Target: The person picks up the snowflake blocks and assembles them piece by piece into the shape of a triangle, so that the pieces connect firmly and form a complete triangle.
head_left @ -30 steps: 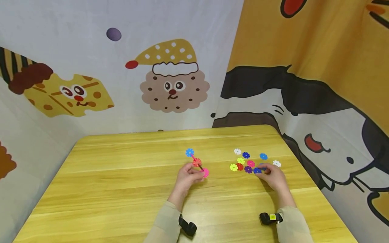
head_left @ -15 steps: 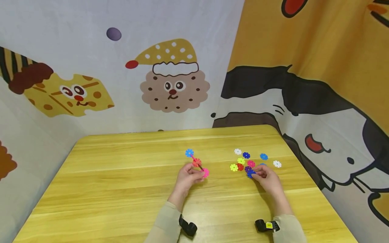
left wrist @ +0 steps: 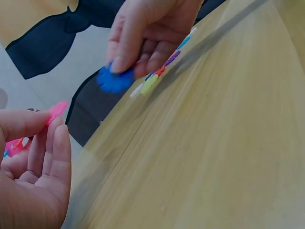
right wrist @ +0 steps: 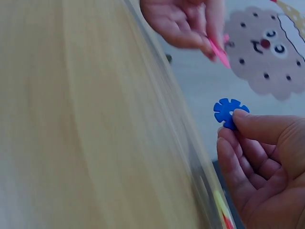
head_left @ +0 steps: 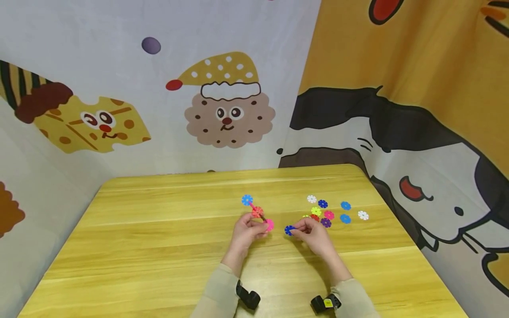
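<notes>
My left hand [head_left: 245, 235] pinches a pink snowflake disc [head_left: 269, 225] at the near end of a joined chain. Up the chain come a coral-red disc [head_left: 257, 212] and a light blue disc [head_left: 247, 200] at the far end, with edge-on pieces linking them. Between thumb and fingers, my right hand [head_left: 314, 237] pinches a dark blue snowflake disc [head_left: 289, 230], whose notched rim shows in the right wrist view [right wrist: 229, 112]. This blue disc is held a short way right of the pink one, with a gap between them.
Several loose discs lie on the wooden table [head_left: 159, 229] to the right, among them a purple disc [head_left: 326, 222], a pink disc [head_left: 328, 214], a light blue disc [head_left: 345, 218] and a white disc [head_left: 363, 215]. A printed curtain [head_left: 230, 159] stands behind the table.
My right hand has carried the dark blue disc left, away from the loose discs and toward the chain. My left hand has stayed nearly still, holding the chain.
</notes>
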{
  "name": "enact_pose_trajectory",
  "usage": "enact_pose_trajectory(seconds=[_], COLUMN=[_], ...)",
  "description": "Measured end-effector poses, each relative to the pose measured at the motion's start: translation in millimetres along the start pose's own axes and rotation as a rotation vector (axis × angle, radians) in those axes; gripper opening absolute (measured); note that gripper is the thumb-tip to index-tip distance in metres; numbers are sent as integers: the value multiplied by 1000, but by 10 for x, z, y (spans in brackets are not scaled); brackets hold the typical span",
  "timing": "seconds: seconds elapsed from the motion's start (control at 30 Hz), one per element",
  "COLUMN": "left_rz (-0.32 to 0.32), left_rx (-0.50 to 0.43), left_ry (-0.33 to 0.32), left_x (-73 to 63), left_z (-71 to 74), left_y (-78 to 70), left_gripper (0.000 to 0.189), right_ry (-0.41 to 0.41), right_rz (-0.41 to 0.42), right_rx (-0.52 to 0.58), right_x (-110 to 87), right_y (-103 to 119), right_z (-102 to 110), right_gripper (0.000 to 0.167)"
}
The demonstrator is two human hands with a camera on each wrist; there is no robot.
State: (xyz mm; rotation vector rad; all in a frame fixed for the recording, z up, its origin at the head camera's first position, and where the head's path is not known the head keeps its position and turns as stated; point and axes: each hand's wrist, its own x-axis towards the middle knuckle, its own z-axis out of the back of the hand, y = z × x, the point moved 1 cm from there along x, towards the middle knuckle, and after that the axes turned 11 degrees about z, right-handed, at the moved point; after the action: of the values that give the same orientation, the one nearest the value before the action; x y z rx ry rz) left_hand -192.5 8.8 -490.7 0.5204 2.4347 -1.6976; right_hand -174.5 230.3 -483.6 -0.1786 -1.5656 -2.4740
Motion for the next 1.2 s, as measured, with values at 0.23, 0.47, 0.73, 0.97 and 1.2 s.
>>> enact_pose_trajectory(seconds=[0.23, 0.47, 0.73, 0.97, 1.2], left_rz=[1, 3, 6, -15, 0], left_rx=[15, 2, 7, 3, -18], left_ry=[-56, -96, -125, -96, -64], left_x=[0, 16, 8, -11, 39], left_z=[0, 3, -34, -50, -36], left_y=[-3, -2, -23, -73, -31], left_gripper=[33, 32, 33, 31, 31], right_ry=[-26, -39, -70, -106, -132], right_rz=[36, 85, 145, 193, 218], right_rx=[8, -28, -50, -70, -49], right_x=[31, 52, 58, 50, 58], right_y=[87, 121, 171, 199, 192], right_z=[-227, -314, -381, -412, -429], right_gripper=[12, 15, 18, 20, 18])
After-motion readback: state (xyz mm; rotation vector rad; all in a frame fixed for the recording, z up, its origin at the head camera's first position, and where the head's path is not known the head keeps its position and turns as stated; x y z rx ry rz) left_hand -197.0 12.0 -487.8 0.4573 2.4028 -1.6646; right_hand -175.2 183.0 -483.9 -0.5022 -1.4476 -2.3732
